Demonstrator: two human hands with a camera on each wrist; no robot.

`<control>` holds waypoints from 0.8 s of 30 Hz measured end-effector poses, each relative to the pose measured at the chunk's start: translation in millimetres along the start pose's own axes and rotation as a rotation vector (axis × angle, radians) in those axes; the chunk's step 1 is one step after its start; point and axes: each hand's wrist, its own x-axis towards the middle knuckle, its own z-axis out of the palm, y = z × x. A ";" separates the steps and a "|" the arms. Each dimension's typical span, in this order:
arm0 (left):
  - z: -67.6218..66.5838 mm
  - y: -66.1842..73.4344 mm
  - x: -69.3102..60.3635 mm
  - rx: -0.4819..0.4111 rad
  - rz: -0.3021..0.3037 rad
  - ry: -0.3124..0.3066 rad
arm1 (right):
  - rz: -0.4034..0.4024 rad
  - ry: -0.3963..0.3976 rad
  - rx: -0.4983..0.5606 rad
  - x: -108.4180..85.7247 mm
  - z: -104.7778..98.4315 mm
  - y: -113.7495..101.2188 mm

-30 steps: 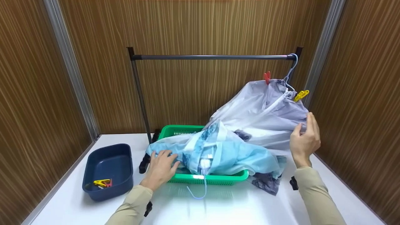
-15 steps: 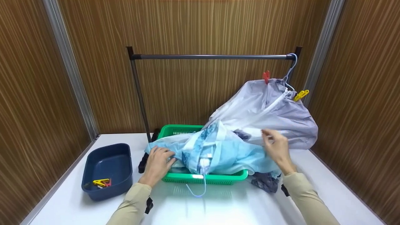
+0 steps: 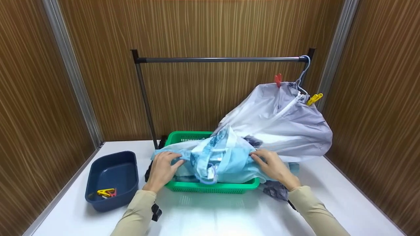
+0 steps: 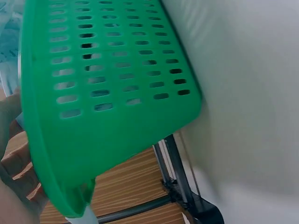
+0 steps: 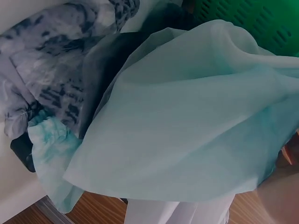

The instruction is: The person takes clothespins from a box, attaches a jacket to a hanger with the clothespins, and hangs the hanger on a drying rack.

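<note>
Blue cloth is gathered between two hands: the left hand (image 3: pixel 163 169) pinches the garment (image 3: pixel 238 162) toward its left end, forefinger and thumb brought near each other with fabric between them, and the right hand (image 3: pixel 273 164) grips it on the other side, thumb and fingertips closed on a fold. In the left wrist view, bent fingers show beside the basket wall; in the right wrist view, hanging cloth hides most of the hand. The garment lies heaped over the green basket (image 3: pixel 213 187), with a hanger hook (image 3: pixel 212 178) on its front, near the basket's front rim, between the hands. A patterned dark cloth (image 3: pixel 275 190) rests on the white table (image 3: pixel 183 216) at the basket's right. Behind, a grey garment (image 3: pixel 288 131) hangs by a hanger (image 3: pixel 305 69) at the right end of the rack (image 3: pixel 223 60), with a red peg (image 3: pixel 278 80) and a yellow peg (image 3: pixel 315 99) at its top. Left of the basket stands a navy bin (image 3: pixel 113 173), holding yellow and red pegs (image 3: pixel 106 192). Wood-patterned panels (image 3: pixel 210 26) enclose the table.
</note>
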 end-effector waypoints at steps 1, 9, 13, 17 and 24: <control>-0.5 0.3 1.2 -0.022 -0.012 0.002 | 0.013 0.003 0.005 -0.6 -0.2 0.3; -6.0 5.3 13.9 -0.207 -0.122 0.051 | 0.092 0.084 0.017 -5.1 -4.4 5.2; -10.9 11.2 25.4 -0.223 -0.180 0.073 | 0.084 0.185 0.032 0.0 -6.1 4.4; -16.8 19.4 37.4 -0.224 -0.220 0.091 | 0.161 0.245 0.089 6.9 -8.8 -2.5; -27.0 31.0 50.7 -0.243 -0.243 0.127 | 0.133 0.341 0.121 18.7 -13.2 -15.2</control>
